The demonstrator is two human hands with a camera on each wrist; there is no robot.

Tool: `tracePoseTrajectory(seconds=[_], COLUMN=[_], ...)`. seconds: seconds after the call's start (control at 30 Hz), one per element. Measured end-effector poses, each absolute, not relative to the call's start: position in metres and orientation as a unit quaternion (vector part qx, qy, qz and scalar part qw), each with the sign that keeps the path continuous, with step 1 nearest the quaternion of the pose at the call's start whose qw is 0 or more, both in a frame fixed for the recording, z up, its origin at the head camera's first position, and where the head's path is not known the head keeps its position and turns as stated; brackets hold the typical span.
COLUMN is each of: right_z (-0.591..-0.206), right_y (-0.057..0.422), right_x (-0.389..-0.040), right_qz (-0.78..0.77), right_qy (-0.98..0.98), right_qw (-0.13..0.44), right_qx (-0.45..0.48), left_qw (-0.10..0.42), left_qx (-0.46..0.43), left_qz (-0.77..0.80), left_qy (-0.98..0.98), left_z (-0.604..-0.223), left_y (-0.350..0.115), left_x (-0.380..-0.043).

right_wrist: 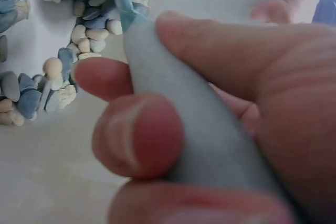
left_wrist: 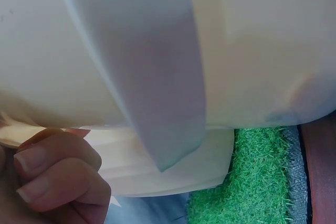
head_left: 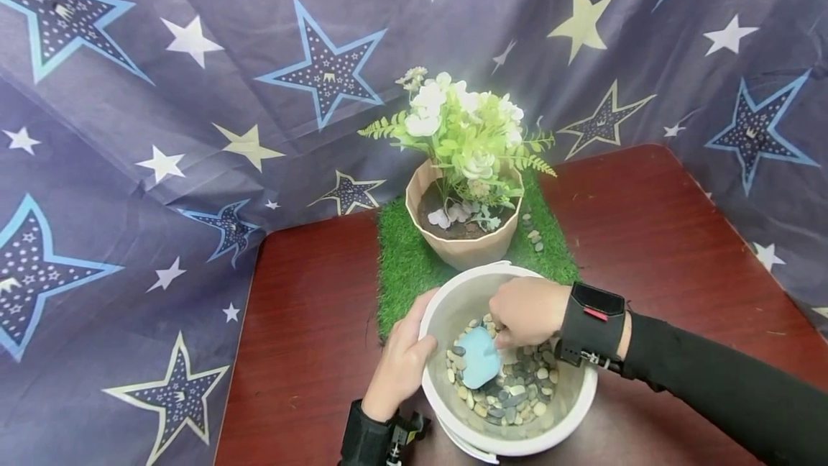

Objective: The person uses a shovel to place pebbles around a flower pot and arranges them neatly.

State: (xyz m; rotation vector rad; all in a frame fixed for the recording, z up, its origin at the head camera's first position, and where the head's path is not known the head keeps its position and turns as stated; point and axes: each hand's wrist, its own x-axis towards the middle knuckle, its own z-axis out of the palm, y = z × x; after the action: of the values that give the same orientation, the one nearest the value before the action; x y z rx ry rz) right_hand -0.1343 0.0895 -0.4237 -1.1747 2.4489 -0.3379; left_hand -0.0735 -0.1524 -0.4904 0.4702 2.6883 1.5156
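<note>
A white bucket point(head_left: 453, 419) stands at the front of the table with grey and tan pebbles point(head_left: 514, 398) on its floor. On its left side my left hand point(head_left: 399, 365) holds the rim, thumb over the edge and fingers outside. My right hand point(head_left: 530, 308) reaches inside and grips the grey handle point(right_wrist: 194, 124) of a small garden shovel. The shovel's light blue blade point(head_left: 481, 358) lies face up among the pebbles, toward the left of the bucket. From the right wrist view, bare bucket floor shows between clusters of stones.
Behind the bucket, a beige flower pot point(head_left: 462, 250) with white flowers point(head_left: 453, 106) and dark soil stands on a green turf mat point(head_left: 404, 272). A few loose pebbles point(head_left: 535, 237) lie on the mat, right of the pot. A star-patterned cloth point(head_left: 194, 106) hangs behind the reddish-brown table point(head_left: 310, 322).
</note>
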Motion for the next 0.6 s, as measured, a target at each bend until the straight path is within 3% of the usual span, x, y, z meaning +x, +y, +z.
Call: tracePoseTrajectory(seconds=[0.6], right_z=[-0.4151], right_y=[0.1002], right_x=[-0.1389], right_qz=[-0.178], right_qy=[0.839], right_qw=[0.239], right_qx=[-0.455], left_qw=[0.016], left_qx=[0.149], left_qz=[0.491], left_qy=[0.858], left_z=[-0.4895], left_y=[-0.1523], left_x=[-0.0741])
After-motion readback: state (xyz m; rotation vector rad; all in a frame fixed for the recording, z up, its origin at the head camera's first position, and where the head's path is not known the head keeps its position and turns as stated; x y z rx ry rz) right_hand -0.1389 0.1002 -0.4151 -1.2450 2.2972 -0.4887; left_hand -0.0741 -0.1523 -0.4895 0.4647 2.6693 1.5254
